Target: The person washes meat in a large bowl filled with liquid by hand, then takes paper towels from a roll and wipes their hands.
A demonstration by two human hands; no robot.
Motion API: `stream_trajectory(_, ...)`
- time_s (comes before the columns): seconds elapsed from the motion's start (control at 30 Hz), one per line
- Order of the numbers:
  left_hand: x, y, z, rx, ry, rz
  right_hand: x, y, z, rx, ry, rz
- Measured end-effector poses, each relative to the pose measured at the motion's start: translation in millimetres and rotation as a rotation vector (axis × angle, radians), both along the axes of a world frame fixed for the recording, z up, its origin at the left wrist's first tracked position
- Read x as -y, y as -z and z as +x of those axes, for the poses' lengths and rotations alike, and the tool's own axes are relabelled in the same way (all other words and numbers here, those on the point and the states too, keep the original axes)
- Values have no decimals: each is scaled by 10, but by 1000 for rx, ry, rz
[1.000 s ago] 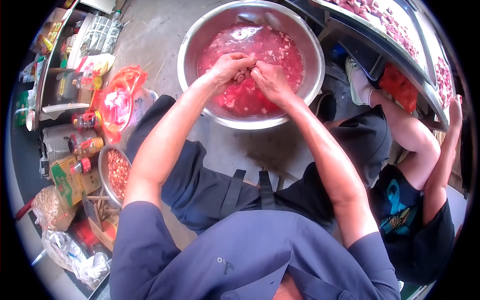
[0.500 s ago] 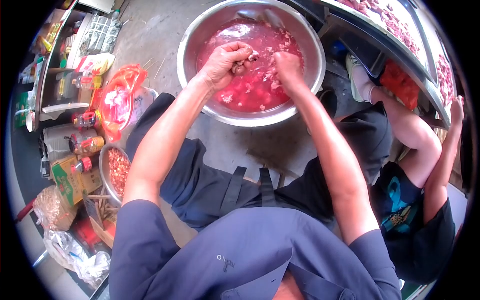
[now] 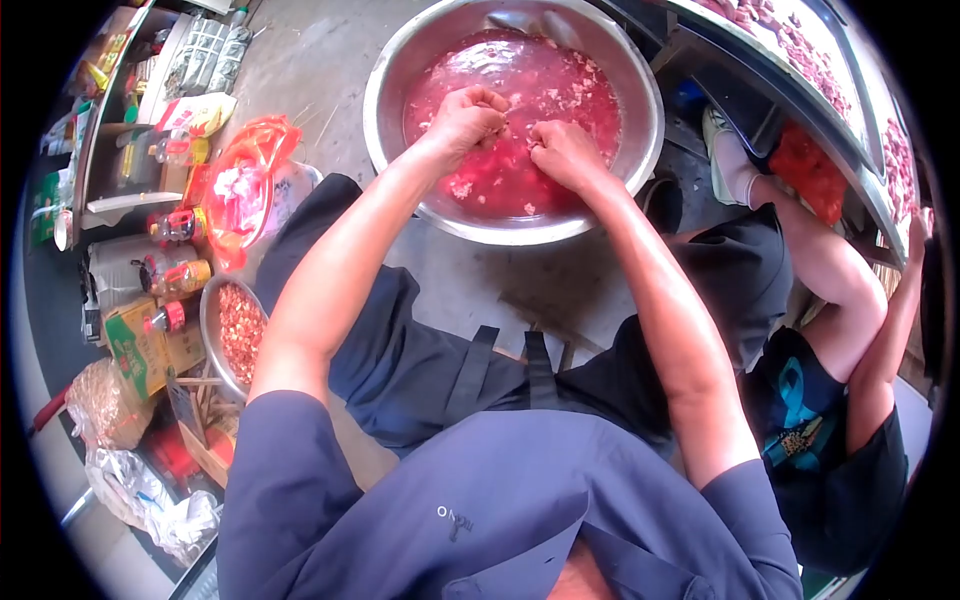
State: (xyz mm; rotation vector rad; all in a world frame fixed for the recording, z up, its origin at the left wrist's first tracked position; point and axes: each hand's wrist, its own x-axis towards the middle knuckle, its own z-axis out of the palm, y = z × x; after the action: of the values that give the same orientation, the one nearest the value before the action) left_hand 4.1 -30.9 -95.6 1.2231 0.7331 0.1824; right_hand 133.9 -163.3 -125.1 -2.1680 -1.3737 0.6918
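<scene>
A wide metal basin (image 3: 641, 150) of red liquid (image 3: 480, 75) stands on the floor in front of me, with pale scraps of meat (image 3: 590, 80) floating in it. Over its middle, my left hand (image 3: 468, 122) is closed, fingertips pinched on a small piece of meat that mostly hides behind the fingers. My right hand (image 3: 568, 152) is closed just to the right, thumb and forefinger pressed together. Whatever lies in the right fingers is hidden. A narrow gap separates the two hands.
At left are a metal bowl of chopped reddish pieces (image 3: 240, 335), an orange plastic bag (image 3: 262, 150), several bottles (image 3: 180, 225) and a carton (image 3: 140, 345). A seated person's leg (image 3: 825, 250) is at right, below a tray of meat pieces (image 3: 790, 55).
My right hand has turned and moved slightly down and left, its fingers now pointing toward the left hand. The piece at my left fingertips shows less. The whole view has shifted slightly.
</scene>
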Motion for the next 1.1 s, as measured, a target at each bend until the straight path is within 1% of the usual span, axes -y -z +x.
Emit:
stream_trajectory(0.07, 5, 75, 3, -166, 77, 203, 27, 37, -15, 10, -43, -18)
stream_trajectory(0.1, 2, 115, -3, -166, 77, 203, 36, 45, -55, 57, -97, -40)
stream_trajectory(0.17, -11, 188, -7, -223, 141, 337, 57, 66, -152, 128, -174, -35)
stream_trajectory(0.2, -8, 209, -3, -224, 141, 336, 67, 74, -187, 127, -174, -36)
stream_trajectory(0.27, -9, 244, 11, -186, 95, 362, 75, 80, -231, 162, -276, -142)
stream_trajectory(0.33, 6, 130, 19, -199, 84, 365, 59, 84, -240, 151, -266, -174)
stream_trajectory(0.4, 21, 70, 20, -214, 79, 366, 49, 60, -220, 68, -266, -188)
stream_trajectory(0.43, 22, 63, 16, -183, 62, 333, 42, 31, -195, 68, -265, -188)
stream_trajectory(0.5, 16, 62, 5, -153, 46, 298, 31, -3, -103, -325, -159, -192)
stream_trajectory(0.53, 8, 68, -2, -179, 46, 304, 29, 10, -76, -325, -157, -193)
stream_trajectory(0.6, 20, 29, 3, -203, 45, 310, 10, 41, -23, -463, -69, 89)
stream_trajectory(0.63, 38, -15, 7, -250, 43, 356, -17, 63, 15, -526, -64, 115)
stream_trajectory(0.67, 62, -55, 7, -299, 40, 401, -21, 91, 39, -527, -64, 113)
stream_trajectory(0.7, 36, -11, -3, -301, 42, 394, -15, 43, 57, -685, 30, 101)
stream_trajectory(0.73, -12, 25, -5, -278, 65, 330, 6, 4, 68, -840, 129, 89)
stream_trajectory(0.77, -44, 64, -4, -254, 88, 268, -11, -1, 101, -798, 89, 144)
stream_trajectory(0.8, -11, 14, -4, -253, 88, 269, -6, -12, 104, -798, 89, 144)
stream_trajectory(0.87, 70, -161, 12, -261, 160, 145, -28, -75, 103, -805, 117, 295)
stream_trajectory(0.9, 103, -127, 21, -195, 152, 100, -27, -86, 98, -849, 154, 291)
stream_trajectory(0.93, 97, -108, 15, -195, 151, 101, -41, -95, 96, -849, 153, 292)
stream_trajectory(1.0, 119, -72, 19, -112, 120, 178, -51, -103, 107, -1006, 183, 273)
stream_trajectory(1.03, 108, -54, 22, -69, 78, 157, -44, -102, 115, -1001, 187, 272)
stream_trajectory(1.07, 89, -42, 24, -66, 80, 156, -48, -102, 117, -946, 189, 256)
stream_trajectory(1.1, 64, -42, 18, -56, 36, 100, -56, -118, 113, -892, 189, 241)
